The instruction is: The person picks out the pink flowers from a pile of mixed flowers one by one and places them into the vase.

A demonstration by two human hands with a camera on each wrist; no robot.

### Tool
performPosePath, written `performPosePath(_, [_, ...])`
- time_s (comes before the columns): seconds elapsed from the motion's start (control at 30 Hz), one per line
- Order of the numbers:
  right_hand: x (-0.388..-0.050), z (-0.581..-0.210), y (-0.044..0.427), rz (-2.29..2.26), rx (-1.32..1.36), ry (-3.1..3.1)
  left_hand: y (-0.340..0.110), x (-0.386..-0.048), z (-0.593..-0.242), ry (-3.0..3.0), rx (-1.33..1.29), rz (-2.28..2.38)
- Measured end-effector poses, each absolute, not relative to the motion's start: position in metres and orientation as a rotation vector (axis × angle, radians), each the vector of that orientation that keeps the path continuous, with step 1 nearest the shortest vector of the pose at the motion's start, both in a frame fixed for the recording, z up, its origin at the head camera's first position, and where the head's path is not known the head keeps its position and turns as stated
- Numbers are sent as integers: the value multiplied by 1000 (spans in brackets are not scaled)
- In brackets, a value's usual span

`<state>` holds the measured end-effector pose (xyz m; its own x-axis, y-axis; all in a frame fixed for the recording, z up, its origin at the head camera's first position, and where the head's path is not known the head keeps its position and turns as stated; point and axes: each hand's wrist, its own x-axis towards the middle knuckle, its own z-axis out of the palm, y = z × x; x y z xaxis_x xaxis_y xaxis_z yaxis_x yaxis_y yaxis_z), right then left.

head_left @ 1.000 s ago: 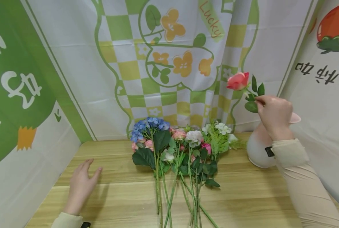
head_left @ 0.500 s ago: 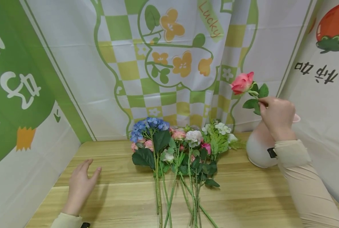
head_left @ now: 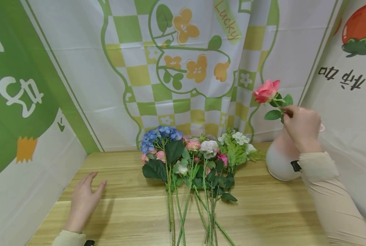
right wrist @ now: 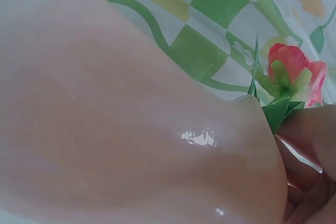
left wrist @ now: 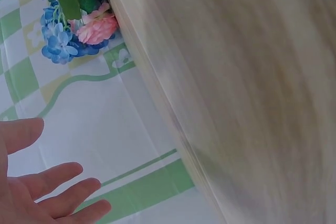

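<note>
Wooden table (head_left: 133, 218) nearest. Near left, left hand (head_left: 85, 201) with relaxed, parted fingers. Farther, mid-table, flowers (head_left: 209, 149) in a loose pile. At right, right hand (head_left: 304, 128): pinches rose (head_left: 266, 91) by stem, near mouth of vase (head_left: 279, 160). Behind everything, hanging checked cloth (head_left: 181, 106).

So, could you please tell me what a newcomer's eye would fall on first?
Probably the pink rose, pinched in the right hand near the pink-and-white vase. Next, the blue hydrangea at the left end of the flowers lying on the table.
</note>
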<state>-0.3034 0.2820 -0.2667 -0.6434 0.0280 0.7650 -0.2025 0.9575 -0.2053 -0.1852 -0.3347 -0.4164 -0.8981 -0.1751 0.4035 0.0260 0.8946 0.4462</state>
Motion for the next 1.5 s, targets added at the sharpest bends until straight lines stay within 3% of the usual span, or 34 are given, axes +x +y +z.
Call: performPosePath(1.5, [-303, -256, 281, 517, -20, -2421, -332, -182, -412, -2620, 95, -633])
